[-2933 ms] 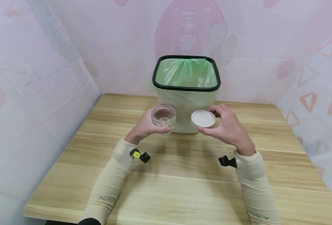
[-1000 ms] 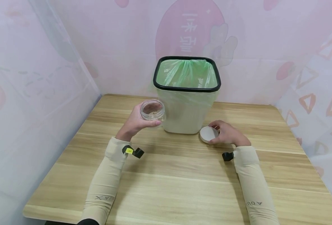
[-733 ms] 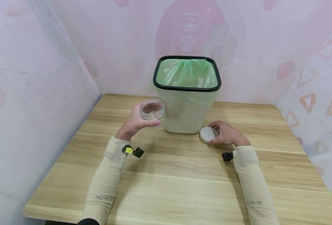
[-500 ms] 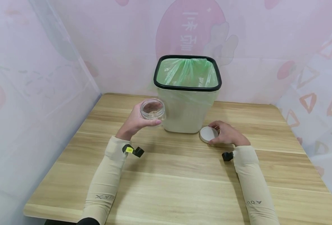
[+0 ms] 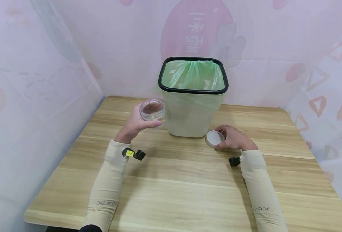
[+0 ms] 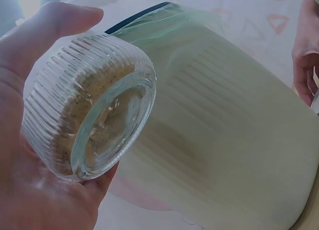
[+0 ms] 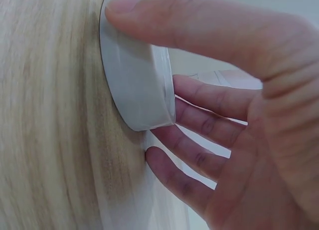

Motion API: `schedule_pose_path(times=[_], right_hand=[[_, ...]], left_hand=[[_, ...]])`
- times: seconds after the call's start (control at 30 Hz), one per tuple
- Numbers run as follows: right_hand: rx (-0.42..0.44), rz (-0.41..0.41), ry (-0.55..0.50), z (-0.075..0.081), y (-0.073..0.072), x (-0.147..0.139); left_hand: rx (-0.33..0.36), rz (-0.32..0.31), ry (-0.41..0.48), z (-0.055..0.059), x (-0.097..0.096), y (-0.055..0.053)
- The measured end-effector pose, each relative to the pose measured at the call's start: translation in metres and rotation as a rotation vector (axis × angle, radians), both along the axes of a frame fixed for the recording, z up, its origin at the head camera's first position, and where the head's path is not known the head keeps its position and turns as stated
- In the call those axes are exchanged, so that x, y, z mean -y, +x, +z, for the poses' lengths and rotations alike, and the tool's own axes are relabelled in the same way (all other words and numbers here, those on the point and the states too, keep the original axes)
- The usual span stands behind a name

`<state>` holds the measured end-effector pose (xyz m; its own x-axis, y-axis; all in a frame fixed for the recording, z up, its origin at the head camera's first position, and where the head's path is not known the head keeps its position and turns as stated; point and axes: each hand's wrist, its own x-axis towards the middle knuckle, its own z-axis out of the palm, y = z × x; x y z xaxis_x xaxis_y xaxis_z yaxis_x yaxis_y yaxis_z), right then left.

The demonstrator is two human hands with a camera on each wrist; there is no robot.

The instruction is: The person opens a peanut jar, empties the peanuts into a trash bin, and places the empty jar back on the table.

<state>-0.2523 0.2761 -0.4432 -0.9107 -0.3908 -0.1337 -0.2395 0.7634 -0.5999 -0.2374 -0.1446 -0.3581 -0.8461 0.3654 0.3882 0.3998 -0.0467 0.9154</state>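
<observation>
My left hand (image 5: 134,123) grips a clear ribbed glass jar (image 5: 152,111) in the air, left of the bin. The jar has no lid on it, and a brownish substance (image 6: 75,108) clings to its lower inside in the left wrist view. At the bin's right foot, a round white lid (image 5: 215,138) lies on the table. My right hand (image 5: 234,138) holds that lid by its rim, thumb on the near side and fingers on the far side. In the right wrist view the lid (image 7: 137,75) sits against the wood, the thumb along its edge.
A pale bin (image 5: 189,114) with a black rim and a green bag liner (image 5: 192,75) stands at the back of the wooden table (image 5: 176,193). Patterned cloth walls (image 5: 124,42) close off the back and both sides.
Earlier both hands held jar and lid in front of the bin. The lid went down to the table on the right; the jar moved left, and lately slightly further left and up.
</observation>
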Motion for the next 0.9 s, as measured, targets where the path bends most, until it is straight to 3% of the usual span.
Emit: schedule_pose_path(times=[0.27, 0.53, 0.9], right_hand=[[0.012, 0.006, 0.014, -0.002, 0.000, 0.001], [-0.019, 0.069, -0.010, 0.000, -0.002, 0.008], [-0.022, 0.068, 0.014, 0.004, 0.003, 0.000]], left_hand=[[0.031, 0.030, -0.037, 0.000, 0.004, 0.000], [0.044, 0.032, -0.038, 0.000, 0.010, 0.001], [0.085, 0.063, -0.078, -0.017, 0.023, 0.003]])
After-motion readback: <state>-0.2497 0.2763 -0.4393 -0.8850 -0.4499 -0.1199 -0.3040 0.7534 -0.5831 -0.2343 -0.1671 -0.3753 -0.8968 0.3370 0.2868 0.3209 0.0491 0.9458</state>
